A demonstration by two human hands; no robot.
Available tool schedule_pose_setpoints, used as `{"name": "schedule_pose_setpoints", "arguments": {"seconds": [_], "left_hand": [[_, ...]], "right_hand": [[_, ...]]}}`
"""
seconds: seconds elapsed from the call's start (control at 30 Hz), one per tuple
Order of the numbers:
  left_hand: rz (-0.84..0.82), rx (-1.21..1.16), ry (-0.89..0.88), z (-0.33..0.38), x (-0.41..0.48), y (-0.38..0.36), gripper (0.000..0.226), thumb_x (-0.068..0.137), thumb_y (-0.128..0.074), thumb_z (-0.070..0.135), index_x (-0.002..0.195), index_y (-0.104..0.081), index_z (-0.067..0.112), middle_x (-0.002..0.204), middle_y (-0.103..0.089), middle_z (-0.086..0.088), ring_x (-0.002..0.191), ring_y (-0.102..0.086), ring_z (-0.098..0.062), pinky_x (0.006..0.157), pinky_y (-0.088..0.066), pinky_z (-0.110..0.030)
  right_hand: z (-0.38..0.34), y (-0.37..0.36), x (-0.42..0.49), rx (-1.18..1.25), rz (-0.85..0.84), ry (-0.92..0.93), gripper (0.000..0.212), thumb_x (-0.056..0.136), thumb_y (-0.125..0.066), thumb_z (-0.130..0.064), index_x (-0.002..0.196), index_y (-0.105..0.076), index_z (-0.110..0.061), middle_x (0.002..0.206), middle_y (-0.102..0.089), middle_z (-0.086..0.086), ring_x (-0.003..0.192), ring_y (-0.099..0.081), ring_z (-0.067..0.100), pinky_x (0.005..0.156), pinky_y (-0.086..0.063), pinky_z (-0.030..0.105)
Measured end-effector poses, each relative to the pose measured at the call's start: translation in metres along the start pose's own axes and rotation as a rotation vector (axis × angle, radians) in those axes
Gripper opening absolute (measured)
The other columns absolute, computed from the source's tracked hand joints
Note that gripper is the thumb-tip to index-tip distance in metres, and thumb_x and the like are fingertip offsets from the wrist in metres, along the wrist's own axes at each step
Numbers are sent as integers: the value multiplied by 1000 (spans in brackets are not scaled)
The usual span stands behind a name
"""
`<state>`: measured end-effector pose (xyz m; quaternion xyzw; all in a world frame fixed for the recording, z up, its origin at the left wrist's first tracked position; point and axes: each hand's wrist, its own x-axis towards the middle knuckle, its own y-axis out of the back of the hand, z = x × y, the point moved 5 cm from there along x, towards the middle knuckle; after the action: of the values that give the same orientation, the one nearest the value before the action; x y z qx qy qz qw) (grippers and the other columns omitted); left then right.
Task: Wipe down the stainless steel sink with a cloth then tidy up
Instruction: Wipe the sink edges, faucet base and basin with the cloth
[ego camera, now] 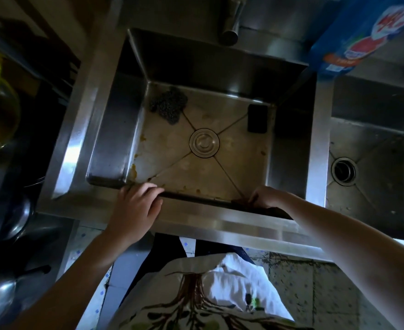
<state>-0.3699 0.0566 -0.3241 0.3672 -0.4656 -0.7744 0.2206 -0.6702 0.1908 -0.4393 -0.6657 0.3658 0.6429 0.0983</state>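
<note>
- The sink (77,139) floor is open around the flat drain cover (204,143).
- A steel scourer (165,108) fills its far left corner; a black sponge (257,118) lies by the right wall.
- The faucet (230,32) overhangs the far wall.

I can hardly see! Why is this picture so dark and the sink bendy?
Head view: dim light, with glare on the front rim of the sink; deep shadow hides what lies under the right hand; the wide-angle lens bows straight edges.
</note>
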Motion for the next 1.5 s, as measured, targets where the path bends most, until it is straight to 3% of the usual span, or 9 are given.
{"name": "schedule_pose_setpoints", "arguments": {"seconds": [0.2,0.33,0.47,0.73,0.83,0.97,1.1,1.3,1.5], "left_hand": [[10,-17,43,-19,-8,9,51,91,-26,41,115,-65,17,114,-61,1,105,-58,-23,96,-35,-40],[31,-40,62,-41,-17,16,52,90,-26,41,114,-64,15,115,-60,-2,106,-57,-26,93,-34,-40],[48,-63,113,-68,-26,23,51,89,-27,42,117,-63,18,120,-58,0,105,-57,-27,90,-30,-37],[70,-66,62,-111,-35,40,48,89,-30,37,119,-62,17,120,-58,-1,111,-52,-22,94,-36,-41],[111,-65,43,-121,-39,45,43,89,-33,34,115,-63,16,117,-60,0,110,-47,-16,95,-28,-31],[66,-77,60,-131,-44,43,45,89,-31,36,118,-60,17,120,-58,2,115,-50,-20,98,-28,-35],[81,-71,65,-130,-45,43,34,90,-42,28,116,-61,16,119,-59,0,113,-52,-21,96,-26,-33],[78,-93,42,-107,-41,42,30,92,-46,24,117,-61,15,120,-58,-1,112,-52,-22,96,-34,-42],[100,-52,3,-66,-33,31,40,90,-36,33,112,-64,14,114,-60,-3,107,-54,-21,92,-36,-37]], "right_hand": [[-50,-6,3,37,-31,86,25,96,-50,-21,110,-71,-14,104,-70,-1,97,-61,18,83,-39,21],[-117,-7,11,66,-57,149,27,98,-46,-22,111,-70,-19,50,-61,-13,48,-53,6,59,-40,19],[-181,-8,17,140,-39,214,26,94,-50,-18,110,-70,-18,83,-64,7,68,-55,22,66,-42,25],[-275,-10,26,221,-55,274,26,93,-48,-5,113,-67,-6,73,-58,-9,41,-51,0,41,-37,11],[-302,-14,31,259,-87,219,24,96,-45,-9,104,-64,4,70,-51,8,47,-46,15,46,-37,23],[-338,-10,31,273,-47,258,26,95,-48,-22,104,-64,-4,77,-54,6,55,-45,12,53,-38,22],[-348,-12,32,263,-40,250,30,96,-45,-26,72,-53,-9,61,-49,6,55,-46,18,53,-37,23],[-315,-11,25,314,-51,241,37,93,-53,-27,104,-65,6,68,-53,9,55,-45,18,54,-37,26],[-244,-6,11,231,-35,222,35,97,-46,-24,123,-58,-3,73,-43,-8,62,-38,3,59,-32,16]]}}
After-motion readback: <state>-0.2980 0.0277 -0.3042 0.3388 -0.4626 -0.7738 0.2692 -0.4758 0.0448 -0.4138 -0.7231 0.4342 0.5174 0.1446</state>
